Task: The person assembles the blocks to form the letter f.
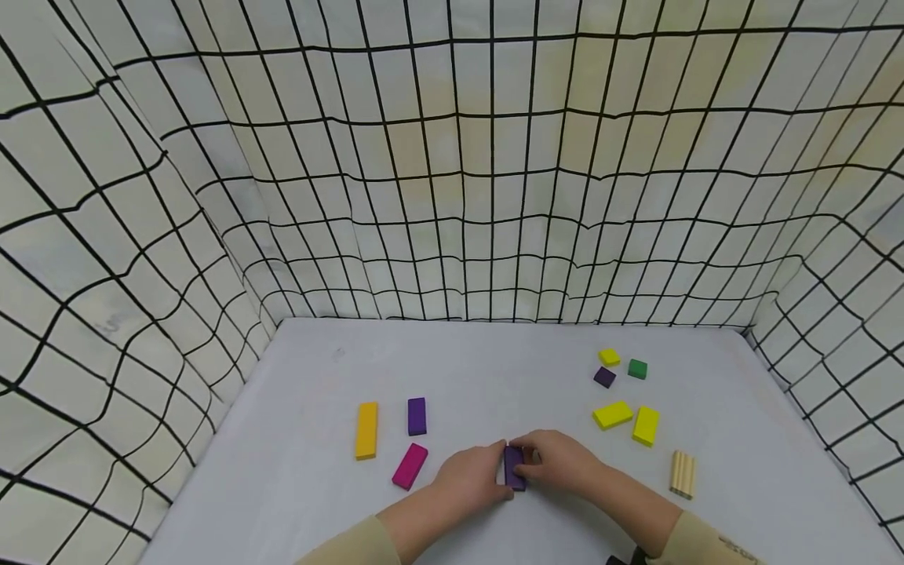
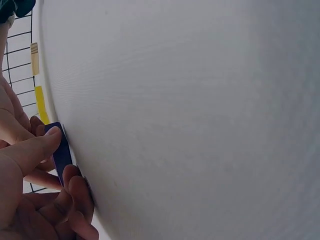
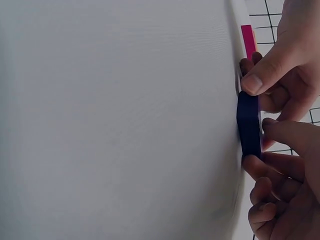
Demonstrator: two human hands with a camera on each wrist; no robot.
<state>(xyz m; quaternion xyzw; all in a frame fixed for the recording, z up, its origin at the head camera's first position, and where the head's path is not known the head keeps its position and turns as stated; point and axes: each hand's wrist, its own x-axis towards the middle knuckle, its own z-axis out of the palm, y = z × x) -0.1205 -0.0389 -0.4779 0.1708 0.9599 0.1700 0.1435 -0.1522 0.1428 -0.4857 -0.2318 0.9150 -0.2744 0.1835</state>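
A dark purple block (image 1: 512, 477) lies between both hands at the near middle of the white table. My left hand (image 1: 468, 475) holds it from the left, with the thumb at its near end and a fingertip at the far end. From the other side my right hand (image 1: 558, 460) pinches it, its thumb over the right edge. In the left wrist view the left thumb presses on one end of the purple block (image 2: 62, 156). The right wrist view shows fingers of both hands around the purple block (image 3: 248, 120), low over the table surface.
Left of the hands lie an orange block (image 1: 366, 431), another purple block (image 1: 417, 416) and a magenta block (image 1: 410, 467). To the right are yellow blocks (image 1: 646, 426), a small green block (image 1: 638, 369), a small dark block (image 1: 604, 377) and a ridged wooden block (image 1: 683, 474). Black netting (image 1: 466, 196) surrounds the table.
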